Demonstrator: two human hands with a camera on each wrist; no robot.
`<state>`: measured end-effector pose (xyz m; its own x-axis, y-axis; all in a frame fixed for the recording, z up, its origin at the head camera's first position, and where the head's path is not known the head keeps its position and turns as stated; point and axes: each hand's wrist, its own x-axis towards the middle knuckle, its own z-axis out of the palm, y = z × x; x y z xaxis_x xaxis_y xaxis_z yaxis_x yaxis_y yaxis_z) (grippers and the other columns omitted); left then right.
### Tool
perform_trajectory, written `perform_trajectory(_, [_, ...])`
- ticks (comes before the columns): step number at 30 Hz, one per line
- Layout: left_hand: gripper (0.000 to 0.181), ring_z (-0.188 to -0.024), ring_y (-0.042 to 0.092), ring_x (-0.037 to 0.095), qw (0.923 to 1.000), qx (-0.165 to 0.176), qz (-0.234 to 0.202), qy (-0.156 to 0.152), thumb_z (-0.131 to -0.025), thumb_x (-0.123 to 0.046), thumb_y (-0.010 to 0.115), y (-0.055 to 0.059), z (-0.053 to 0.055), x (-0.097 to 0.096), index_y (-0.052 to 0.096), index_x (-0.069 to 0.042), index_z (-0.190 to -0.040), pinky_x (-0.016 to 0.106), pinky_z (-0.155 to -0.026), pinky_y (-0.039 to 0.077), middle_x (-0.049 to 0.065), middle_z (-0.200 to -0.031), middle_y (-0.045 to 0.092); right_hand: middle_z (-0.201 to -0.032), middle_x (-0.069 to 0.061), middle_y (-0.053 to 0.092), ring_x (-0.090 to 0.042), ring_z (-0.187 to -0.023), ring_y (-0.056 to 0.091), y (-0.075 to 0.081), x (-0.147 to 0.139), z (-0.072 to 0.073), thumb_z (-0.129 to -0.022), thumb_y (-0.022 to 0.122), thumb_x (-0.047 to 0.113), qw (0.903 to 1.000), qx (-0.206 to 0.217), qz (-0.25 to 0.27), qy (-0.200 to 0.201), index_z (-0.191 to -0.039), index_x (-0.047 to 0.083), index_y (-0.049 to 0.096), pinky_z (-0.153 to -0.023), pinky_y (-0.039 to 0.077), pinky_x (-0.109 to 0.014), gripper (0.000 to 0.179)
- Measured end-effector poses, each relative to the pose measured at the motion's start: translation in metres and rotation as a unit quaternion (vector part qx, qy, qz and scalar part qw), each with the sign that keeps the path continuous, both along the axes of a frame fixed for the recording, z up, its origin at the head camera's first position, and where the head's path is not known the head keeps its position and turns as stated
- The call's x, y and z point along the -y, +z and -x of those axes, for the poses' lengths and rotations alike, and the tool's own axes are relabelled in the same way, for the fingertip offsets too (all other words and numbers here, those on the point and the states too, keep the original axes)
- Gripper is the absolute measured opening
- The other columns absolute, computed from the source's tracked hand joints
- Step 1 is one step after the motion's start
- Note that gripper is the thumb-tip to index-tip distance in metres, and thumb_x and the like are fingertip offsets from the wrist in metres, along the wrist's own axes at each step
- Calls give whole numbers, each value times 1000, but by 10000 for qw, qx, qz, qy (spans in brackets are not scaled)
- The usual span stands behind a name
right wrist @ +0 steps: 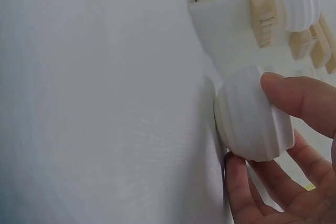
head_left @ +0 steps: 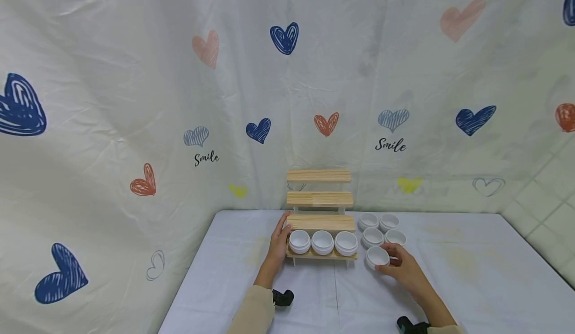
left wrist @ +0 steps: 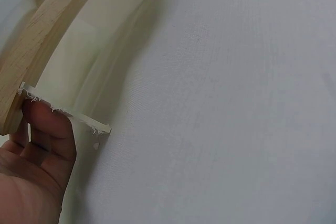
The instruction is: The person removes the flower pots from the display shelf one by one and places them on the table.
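A tiered wooden stand (head_left: pixel 320 222) with pale slats stands near the back of the table. Three small white bowls sit in a row on its lowest tier, among them a middle bowl (head_left: pixel 322 242). At the stand's left end, my left hand (head_left: pixel 275 246) holds it, fingers curled by the slat end and thin white support (left wrist: pixel 65 109). To the right of the stand, my right hand (head_left: pixel 401 264) pinches a ribbed white bowl (right wrist: pixel 254 116) between thumb and fingers, its base at or just above the cloth. Part of that bowl is hidden by the fingers.
Several more white bowls (head_left: pixel 373 236) are grouped just right of the stand, behind the right hand. A white cloth (head_left: pixel 314 294) covers the table. Behind it hangs a white curtain (head_left: pixel 341 74) printed with hearts.
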<state>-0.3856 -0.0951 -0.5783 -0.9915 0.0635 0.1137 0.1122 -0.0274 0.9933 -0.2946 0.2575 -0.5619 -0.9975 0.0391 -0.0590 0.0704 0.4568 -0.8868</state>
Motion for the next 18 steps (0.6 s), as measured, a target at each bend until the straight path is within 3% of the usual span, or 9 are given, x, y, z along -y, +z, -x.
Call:
perform_trajectory(7, [50, -150, 34, 29, 9999, -71, -20, 119, -107, -34, 48, -3, 0, -1, 41, -32, -157, 57, -124, 19, 6, -163, 39, -145, -30, 52, -31, -113, 60, 3, 0, -1, -84, 84, 17, 10000, 28, -37, 32, -144, 1, 46, -78, 51, -27, 72])
perform_trajectory(18, [49, -144, 38, 27, 9999, -10, 13, 161, -108, -32, 48, -4, 1, -1, 42, -30, -157, 55, -122, 21, 7, -161, 42, -143, -28, 54, -25, -110, 60, -1, -2, 0, -85, 83, 18, 10000, -24, -66, 42, -145, 0, 46, -78, 51, -25, 73])
